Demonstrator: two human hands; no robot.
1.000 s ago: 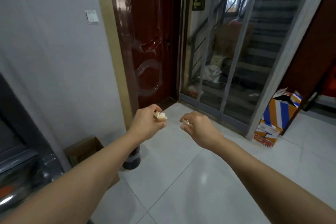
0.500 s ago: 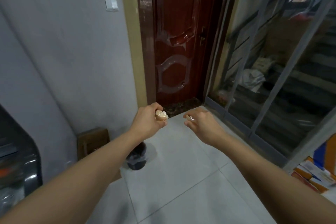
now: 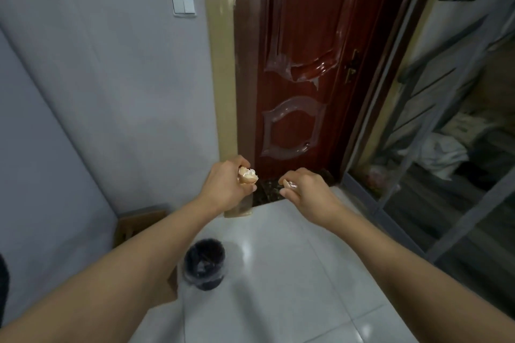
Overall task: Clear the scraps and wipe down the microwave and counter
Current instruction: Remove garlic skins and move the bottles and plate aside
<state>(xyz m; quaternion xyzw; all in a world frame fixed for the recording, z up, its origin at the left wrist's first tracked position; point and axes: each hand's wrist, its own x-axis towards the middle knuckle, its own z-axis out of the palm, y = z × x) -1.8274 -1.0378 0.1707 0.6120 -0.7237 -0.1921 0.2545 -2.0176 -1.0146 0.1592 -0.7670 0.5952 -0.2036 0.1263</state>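
Eggshell scraps [image 3: 247, 175] — pale, jagged pieces bunched in the left hand [image 3: 225, 186], its fingers curled round them, broken white edges poking out toward the right. A smaller shell fragment [image 3: 288, 184] sits pinched between thumb and fingertips of the right hand [image 3: 309, 195]. Both hands are held out at about the same height, near each other but apart, above the floor [image 3: 278, 273] in front of a dark red door [image 3: 301, 64].

Handling, as a judgement: these scraps look very light, thin and brittle — a hard squeeze would likely crush them into crumbs that scatter. Best held loosely cupped from beneath rather than gripped at the sharp rims. The surface may be damp or slick inside; cannot tell from here.

Orientation: the left bundle is an irregular clump with no clear long axis; its open, ragged side faces right and slightly up. The right fragment is too small to read an axis.

Outward: a small black-lined bin [image 3: 204, 266] stands on the pale tiles below and nearer than the left hand, beside a cardboard box [image 3: 139, 224] against the grey wall [image 3: 97, 92]. A light switch [image 3: 183, 3] is mounted high on it. Sliding glass panels [image 3: 418, 147] stand to the right. No microwave or worktop in view.
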